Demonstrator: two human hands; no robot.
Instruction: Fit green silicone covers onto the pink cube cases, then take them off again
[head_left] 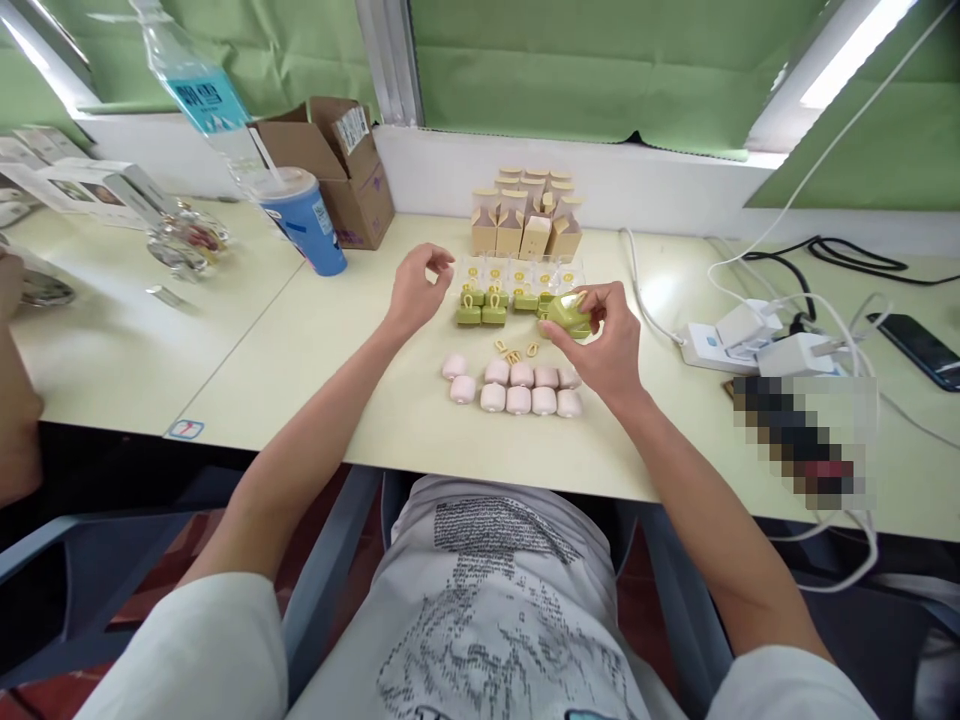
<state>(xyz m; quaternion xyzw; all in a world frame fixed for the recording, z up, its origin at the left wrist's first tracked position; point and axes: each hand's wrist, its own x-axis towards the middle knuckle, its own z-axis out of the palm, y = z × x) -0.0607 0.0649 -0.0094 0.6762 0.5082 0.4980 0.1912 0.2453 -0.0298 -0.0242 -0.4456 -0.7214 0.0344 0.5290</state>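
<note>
My right hand [600,335] is closed on a small glossy green case [570,314], held above other green cases at the right of their group. Left of it, my left hand [421,290] hovers over the table with curled fingers apart and nothing visible in them. Between the hands stand several green cases [481,308] with yellow loops on top. A few loose yellow loops [513,355] lie in front of them. Closer to me sit two rows of pale pink rounded cases [518,398]. Behind the green cases are clear plastic trays [519,272] with yellow round marks.
Open small cardboard boxes [521,222] stand against the wall. At the left are a blue cup [306,225], a clear bottle [199,95] and a larger carton [349,180]. A power strip [712,345] with chargers and a phone [919,348] lie right. Another person's arm [16,400] shows far left.
</note>
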